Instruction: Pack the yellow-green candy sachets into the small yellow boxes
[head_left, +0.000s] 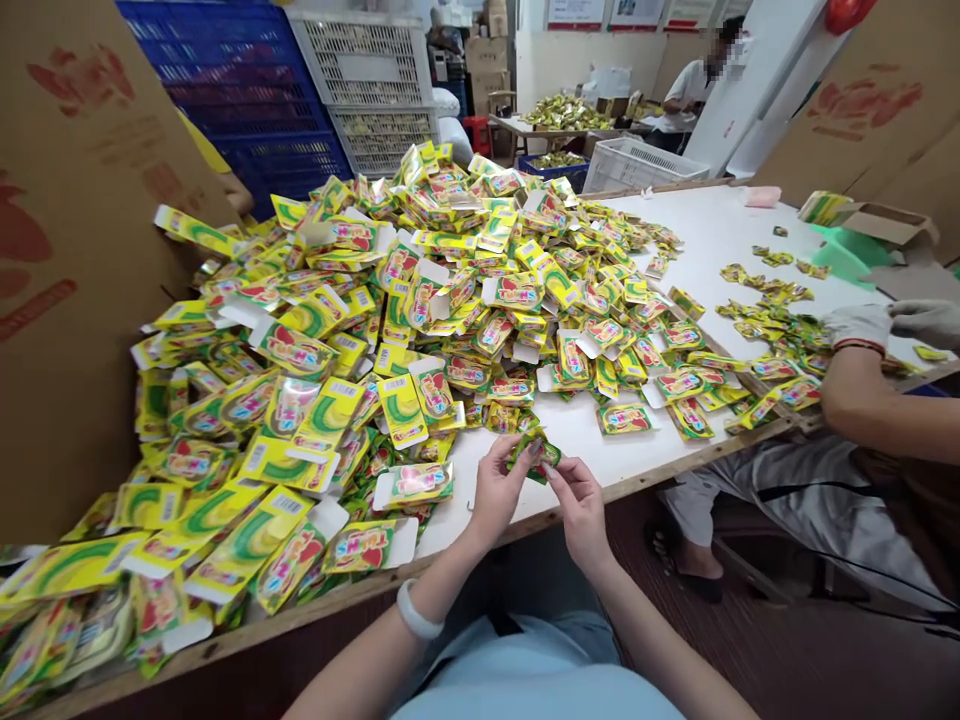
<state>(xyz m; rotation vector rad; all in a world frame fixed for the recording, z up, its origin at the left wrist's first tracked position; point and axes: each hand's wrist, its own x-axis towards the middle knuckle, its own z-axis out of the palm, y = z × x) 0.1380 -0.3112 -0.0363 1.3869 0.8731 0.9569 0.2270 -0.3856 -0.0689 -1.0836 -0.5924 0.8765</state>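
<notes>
Between my two hands is a small shiny green-and-yellow wrapped packet (535,456), held over the table's front edge. My left hand (499,486) pinches its left side, with the thumb across the top. At the packet's right end, the fingers of my right hand (582,504) are closed on it. A large heap of flat yellow-and-green printed boxes (330,410) covers the table's left and middle, many with white flaps sticking out. Closest to my left hand lies one such box (417,484). Another box (625,419) rests beyond my right hand.
On the right, a co-worker's gloved hands (859,326) are among small wrapped packets (780,318). Tall cardboard (90,250) borders the heap at left. Stacked blue crates (240,90) and white crates (367,70) stand behind. A wooden strip (637,475) edges the white table.
</notes>
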